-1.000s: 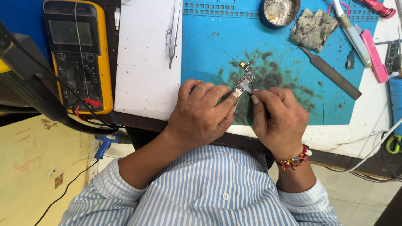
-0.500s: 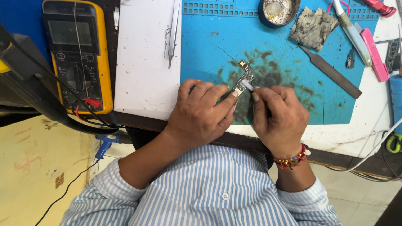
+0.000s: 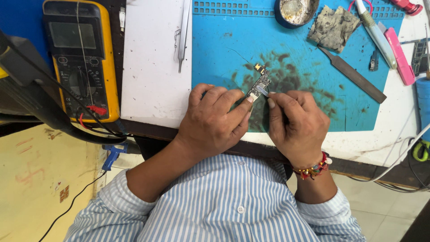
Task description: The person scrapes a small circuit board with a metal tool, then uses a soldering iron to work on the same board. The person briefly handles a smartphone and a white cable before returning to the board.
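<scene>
Blue work mat [image 3: 313, 76] covers the bench; near its front edge lies a small circuit board [image 3: 260, 83]. Left hand [image 3: 215, 120], knuckles up, pinches the board's near end. Right hand [image 3: 298, 125], curled, pinches a thin metal tool [image 3: 263, 92] against it.

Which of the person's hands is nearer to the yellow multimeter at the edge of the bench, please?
The left hand. It rests on the blue mat, with the white sheet between it and the yellow multimeter. The right hand sits beyond the left, farther from the meter.
</scene>
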